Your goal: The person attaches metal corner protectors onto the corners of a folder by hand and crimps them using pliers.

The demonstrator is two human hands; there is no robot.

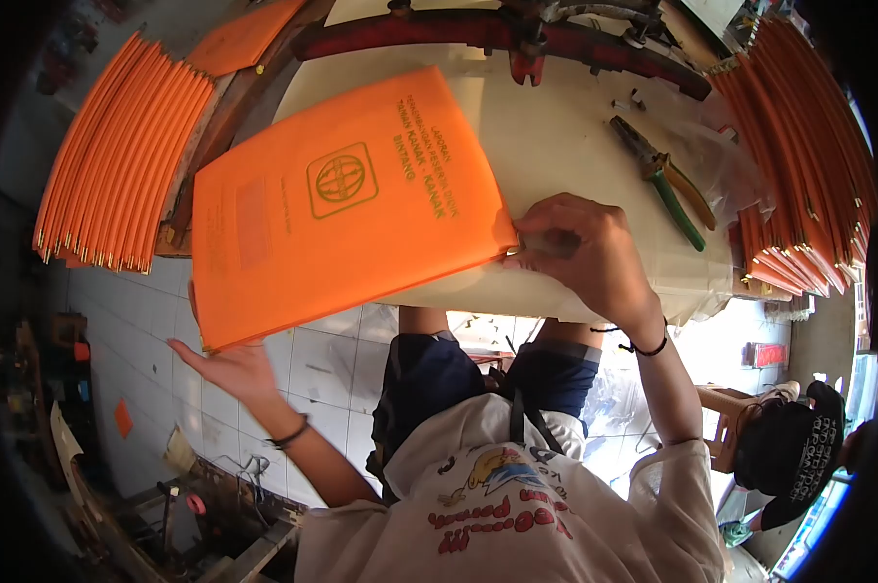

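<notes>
A bright orange report folder (352, 209) with gold lettering, a round emblem and small metal corners is tilted over the near left part of the work table. My right hand (585, 248) pinches its right corner between thumb and fingers. At the lower left corner, my left hand (230, 369) is palm up beneath the folder, thumb stretched out away from it. The other left fingers are mostly hidden behind the cover. Right of the folder, pliers (664, 185) with green and orange handles lie on the table.
The pale table top (556, 126) carries a red metal bar (410, 34) across its far side. Stacks of orange folders stand at the left (123, 155) and right (798, 155). Clear plastic (721, 146) lies by the pliers. A wooden stool (716, 418) is at the lower right.
</notes>
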